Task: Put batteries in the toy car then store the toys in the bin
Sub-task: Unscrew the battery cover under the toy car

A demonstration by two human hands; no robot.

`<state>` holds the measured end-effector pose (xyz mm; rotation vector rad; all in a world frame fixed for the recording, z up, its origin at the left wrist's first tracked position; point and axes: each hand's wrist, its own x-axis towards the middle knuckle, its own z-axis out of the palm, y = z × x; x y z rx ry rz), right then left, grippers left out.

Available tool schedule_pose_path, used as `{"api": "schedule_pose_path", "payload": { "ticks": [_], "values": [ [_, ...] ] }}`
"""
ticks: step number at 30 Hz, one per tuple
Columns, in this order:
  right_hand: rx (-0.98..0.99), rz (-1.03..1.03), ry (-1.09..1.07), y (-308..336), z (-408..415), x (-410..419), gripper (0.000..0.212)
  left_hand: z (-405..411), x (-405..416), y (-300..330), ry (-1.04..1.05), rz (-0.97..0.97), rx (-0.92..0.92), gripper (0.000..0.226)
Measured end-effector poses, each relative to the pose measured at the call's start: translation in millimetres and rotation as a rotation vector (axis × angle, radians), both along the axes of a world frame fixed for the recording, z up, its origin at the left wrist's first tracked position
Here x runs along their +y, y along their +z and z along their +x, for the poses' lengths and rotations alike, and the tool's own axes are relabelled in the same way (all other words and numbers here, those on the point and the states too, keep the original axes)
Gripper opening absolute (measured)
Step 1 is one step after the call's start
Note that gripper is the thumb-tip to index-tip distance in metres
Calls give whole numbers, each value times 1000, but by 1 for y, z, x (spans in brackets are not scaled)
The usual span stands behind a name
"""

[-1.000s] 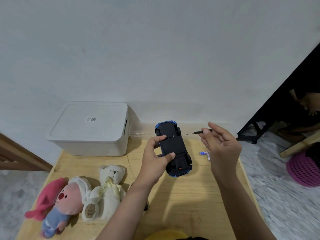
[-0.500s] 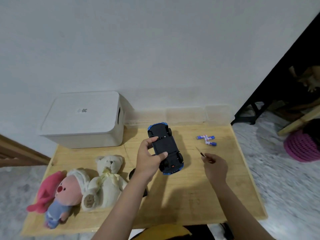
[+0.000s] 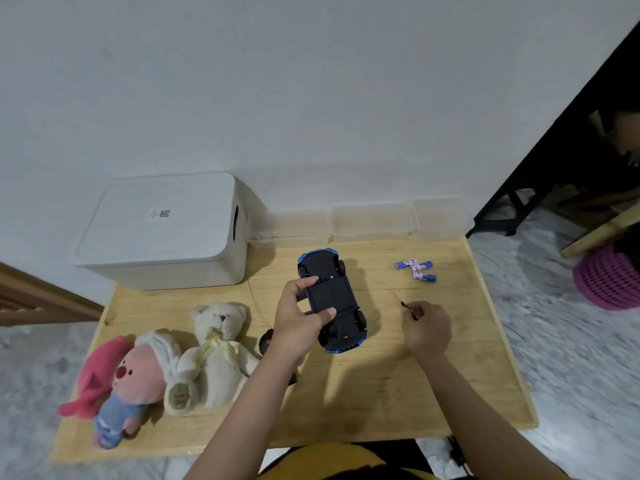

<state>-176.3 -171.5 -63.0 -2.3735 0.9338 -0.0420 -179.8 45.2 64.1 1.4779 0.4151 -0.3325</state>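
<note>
My left hand [image 3: 300, 319] grips the blue toy car [image 3: 330, 296], which is turned belly-up so its black underside faces me. To the right, low over the wooden table [image 3: 381, 393], my right hand [image 3: 427, 328] pinches a thin screwdriver [image 3: 403, 304] whose tip points away from me. A few blue batteries [image 3: 416, 269] lie at the far right of the table. A white lidded bin [image 3: 162, 230] stands shut at the back left. A white teddy bear [image 3: 213, 355] and a pink plush doll [image 3: 121, 379] lie at the front left.
Clear plastic boxes [image 3: 369, 221] line the wall behind the table. A black object [image 3: 266, 342], partly hidden by my left forearm, lies beside the teddy bear. A pink basket [image 3: 609, 282] sits on the floor to the right, near a dark furniture frame [image 3: 540, 161].
My right hand has come down from the car's far end to the table on the right, still pinching the screwdriver. The car has dropped lower in my left hand.
</note>
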Motion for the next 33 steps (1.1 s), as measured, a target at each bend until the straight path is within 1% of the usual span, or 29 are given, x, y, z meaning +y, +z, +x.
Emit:
{"api": "schedule_pose_path", "payload": {
  "ticks": [2,5,8,10,13,16,22,27,30,33],
  "values": [
    [-23,42,-7,5,-1,1,22,1,1,-1,-9,-6,-5,51],
    [-212,223,39,35,-1,12,20,2,2,-4,-32,-7,-30,51],
    [-447,380,154,77,0,32,16,2,-1,-5,-63,2,-55,51],
    [-505,425,260,99,1,41,16,3,-4,-4,-82,7,-73,50],
    [-437,381,458,112,4,45,19,1,-6,-4,-117,21,-119,49],
    [-355,340,565,112,5,44,22,-1,-7,-3,-138,18,-146,49],
    [-332,372,584,115,3,43,16,-6,-4,-5,-161,-13,-199,51],
    [-376,445,558,120,2,40,12,-11,-2,-4,-181,-73,-220,54],
    [-393,430,577,120,0,40,14,-13,0,-7,-194,-87,-215,58],
    [-396,467,544,120,-5,43,16,-14,-1,-11,-197,-78,-232,58]
  ]
}}
